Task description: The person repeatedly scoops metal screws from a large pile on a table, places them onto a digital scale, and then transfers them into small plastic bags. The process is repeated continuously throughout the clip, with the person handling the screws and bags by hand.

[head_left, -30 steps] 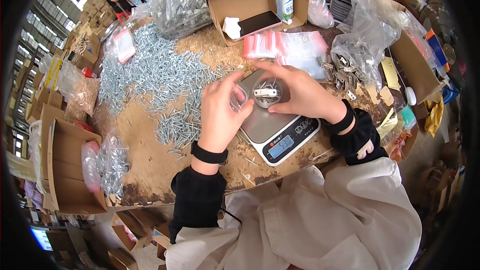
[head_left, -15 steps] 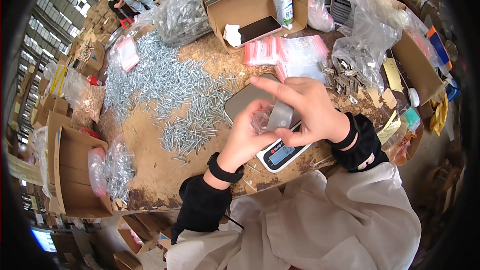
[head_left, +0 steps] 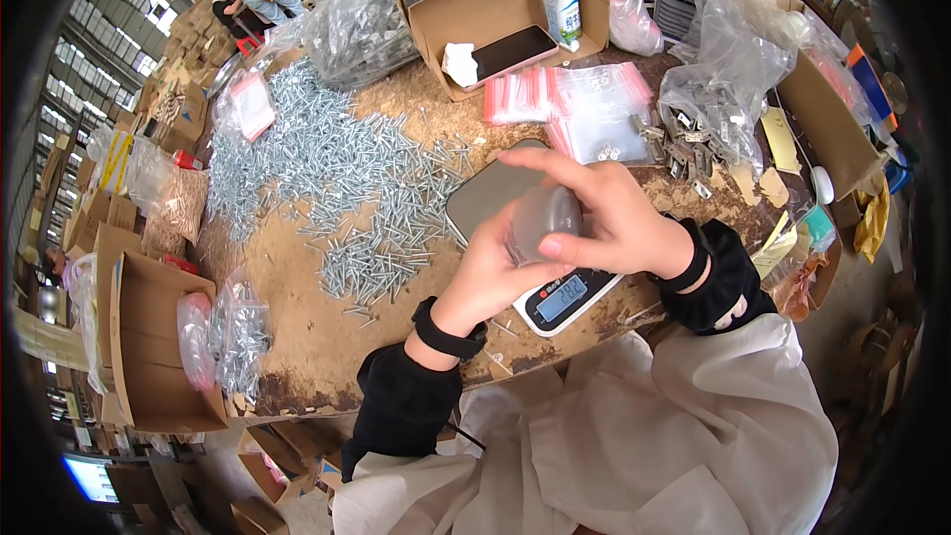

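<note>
Both my hands are raised above the digital scale (head_left: 535, 238), closed on a small clear plastic cup (head_left: 544, 218): my left hand (head_left: 492, 272) cradles it from below, my right hand (head_left: 604, 213) pinches its rim. Loose silver screws (head_left: 337, 178) spread across the worktable (head_left: 297, 337) just left; red-topped zip bags (head_left: 575, 104) lie beyond.

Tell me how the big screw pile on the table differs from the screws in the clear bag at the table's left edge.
The screw pile lies loose and spread wide over the table; the bagged screws are gathered in a clear bag. The pile is far larger and sits mid-table; the bag sits at the table's edge. Both look like silver metal screws.
</note>
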### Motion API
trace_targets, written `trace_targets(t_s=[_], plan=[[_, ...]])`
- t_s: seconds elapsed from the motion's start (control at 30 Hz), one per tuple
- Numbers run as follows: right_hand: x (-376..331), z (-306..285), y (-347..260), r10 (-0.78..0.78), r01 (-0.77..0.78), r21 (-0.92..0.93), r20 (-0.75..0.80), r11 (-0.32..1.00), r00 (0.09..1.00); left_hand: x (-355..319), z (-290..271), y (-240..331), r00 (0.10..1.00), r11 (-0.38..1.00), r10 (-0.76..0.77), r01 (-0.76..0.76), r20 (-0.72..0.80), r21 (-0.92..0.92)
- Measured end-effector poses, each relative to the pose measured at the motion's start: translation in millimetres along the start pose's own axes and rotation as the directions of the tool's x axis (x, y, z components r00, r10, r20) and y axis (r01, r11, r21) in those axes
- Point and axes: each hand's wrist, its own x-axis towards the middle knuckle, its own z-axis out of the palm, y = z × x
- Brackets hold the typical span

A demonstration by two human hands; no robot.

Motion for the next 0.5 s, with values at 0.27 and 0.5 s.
trace_targets(t_s=[0.27, 0.5], plan=[[5, -3, 9, 0.079, -0.088, -0.056, -0.15, 0.994, 0.985, 1, -4, 7, 0.993, 0.994, 0.04, -0.051, -0.111, -0.095], [2, 0, 29, -0.032, 0.045, -0.441, 0.037, 0.896, 0.999, 0, -7, 15, 0.978, 0.984, 0.101, -0.126, -0.183, -0.126]])
